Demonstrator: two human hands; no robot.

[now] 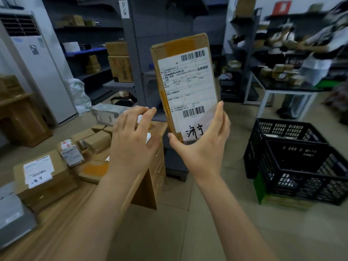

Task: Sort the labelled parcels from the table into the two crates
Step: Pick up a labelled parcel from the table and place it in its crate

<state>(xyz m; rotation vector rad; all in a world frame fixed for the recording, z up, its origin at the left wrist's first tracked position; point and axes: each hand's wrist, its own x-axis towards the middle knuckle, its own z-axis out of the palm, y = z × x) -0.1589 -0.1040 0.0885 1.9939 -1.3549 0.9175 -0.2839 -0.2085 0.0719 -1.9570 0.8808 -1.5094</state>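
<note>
The parcel [185, 81], a flat cardboard box, stands upright in the air in front of the person, its white label [188, 87] turned toward the camera, most likely so the handwritten mark [194, 131] at the bottom can be read before a crate is chosen. The right hand [203, 147] grips its lower end, thumb on one long edge and fingers curled up the other, which leaves most of the print uncovered. The left hand [133, 136] hovers just beside the parcel's left edge with fingers spread and holding nothing; it seems apart from the box, perhaps ready to steady it. Below and to the left, the wooden table [79, 213] carries more parcels, among them a labelled box [43, 178] with a similar handwritten mark. The two black crates [293, 172] sit on the floor to the right, well apart from the raised parcel.
</note>
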